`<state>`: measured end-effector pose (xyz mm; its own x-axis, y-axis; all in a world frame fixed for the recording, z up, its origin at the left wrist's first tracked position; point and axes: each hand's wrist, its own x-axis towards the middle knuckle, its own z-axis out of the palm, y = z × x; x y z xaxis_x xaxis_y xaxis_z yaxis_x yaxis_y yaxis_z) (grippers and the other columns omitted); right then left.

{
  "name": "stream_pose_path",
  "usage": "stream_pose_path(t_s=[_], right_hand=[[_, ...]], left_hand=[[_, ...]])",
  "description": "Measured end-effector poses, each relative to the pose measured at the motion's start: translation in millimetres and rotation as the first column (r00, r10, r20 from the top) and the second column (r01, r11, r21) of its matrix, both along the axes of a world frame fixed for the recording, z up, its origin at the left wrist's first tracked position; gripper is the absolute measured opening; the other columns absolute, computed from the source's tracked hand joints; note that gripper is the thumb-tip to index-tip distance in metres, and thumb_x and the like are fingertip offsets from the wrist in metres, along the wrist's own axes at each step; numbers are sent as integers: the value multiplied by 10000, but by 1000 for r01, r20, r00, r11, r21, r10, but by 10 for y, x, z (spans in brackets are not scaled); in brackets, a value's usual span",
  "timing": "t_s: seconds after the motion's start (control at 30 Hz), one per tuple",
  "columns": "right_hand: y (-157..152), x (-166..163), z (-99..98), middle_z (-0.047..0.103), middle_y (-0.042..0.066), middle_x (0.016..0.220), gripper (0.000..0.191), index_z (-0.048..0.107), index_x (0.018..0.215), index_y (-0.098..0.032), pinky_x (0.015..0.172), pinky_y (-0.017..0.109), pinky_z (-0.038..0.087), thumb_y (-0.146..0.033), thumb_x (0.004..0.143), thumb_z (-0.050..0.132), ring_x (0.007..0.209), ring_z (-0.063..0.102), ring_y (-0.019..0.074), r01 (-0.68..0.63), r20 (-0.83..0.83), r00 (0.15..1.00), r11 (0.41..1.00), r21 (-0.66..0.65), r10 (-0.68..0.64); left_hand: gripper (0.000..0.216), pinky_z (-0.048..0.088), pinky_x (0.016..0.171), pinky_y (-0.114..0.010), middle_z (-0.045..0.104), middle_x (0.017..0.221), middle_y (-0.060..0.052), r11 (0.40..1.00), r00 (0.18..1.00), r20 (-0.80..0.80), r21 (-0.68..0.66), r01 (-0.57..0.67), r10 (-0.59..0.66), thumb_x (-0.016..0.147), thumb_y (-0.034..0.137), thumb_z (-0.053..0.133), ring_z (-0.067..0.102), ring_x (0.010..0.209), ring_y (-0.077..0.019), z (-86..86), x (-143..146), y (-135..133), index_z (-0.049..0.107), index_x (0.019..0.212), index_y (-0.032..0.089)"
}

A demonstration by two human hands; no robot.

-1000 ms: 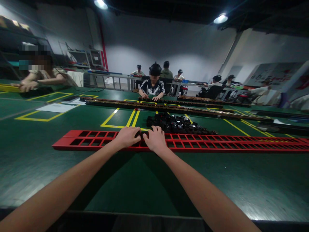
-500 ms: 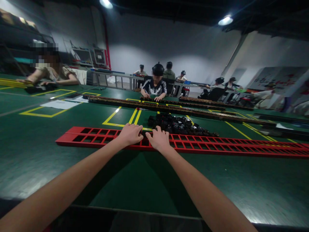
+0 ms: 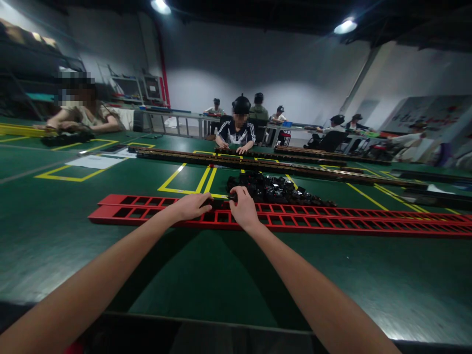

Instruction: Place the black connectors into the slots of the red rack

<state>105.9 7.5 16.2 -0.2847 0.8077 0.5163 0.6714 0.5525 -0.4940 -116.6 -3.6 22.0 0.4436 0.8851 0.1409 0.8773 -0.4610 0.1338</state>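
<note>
Both forearms run up from the lower corners to frame centre, and I have the wrists over the red slotted frame. Left hand is palm down, fingers pointing right, thumb low and near the index. Right hand leans up and left, fingers curled, thumb toward the left one. Narrow gap between the two, not touching. Grip: right fingertips bend around a small dark piece; can't tell if it's pinched. Left grip I can't read either, undersides hidden.

Red frame lies flat across mid-frame, solid end at left, two rows of slots running off the right edge. Pile of black parts sits right behind it, just beyond the right hand. Farther back, long dark strips cross the picture at a slight slant. White paper at left.

Table is green with yellow tape lines, glare at both lower sides. Co-worker in a striped shirt sits opposite, upper centre; another person at upper left, near a yellow bar. More people at benches behind, pale wall, two ceiling lamps.
</note>
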Motion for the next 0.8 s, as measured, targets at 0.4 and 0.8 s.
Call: stream_pose_path(t_s=[0.4, 0.8], right_hand=[[117, 0, -36, 662, 77, 1125, 294, 597, 1166, -183, 969, 347, 454, -176, 896, 480, 1046, 616, 201, -76, -230, 972, 988, -136, 43], [225, 41, -61, 653, 59, 1136, 306, 629, 1104, -201, 973, 345, 460, -209, 807, 557, 1065, 604, 184, -96, -347, 937, 978, -187, 26]], left_hand=[[631, 382, 1087, -441, 510, 1466, -198, 997, 993, -90, -9, 76, -77, 990, 544, 405, 521, 1323, -336, -28, 13, 17, 443, 1444, 109], [620, 315, 1172, -406, 406, 1554, -162, 983, 994, -16, 149, 110, -109, 978, 387, 502, 419, 1418, -274, -60, 170, -71, 343, 1520, 131]])
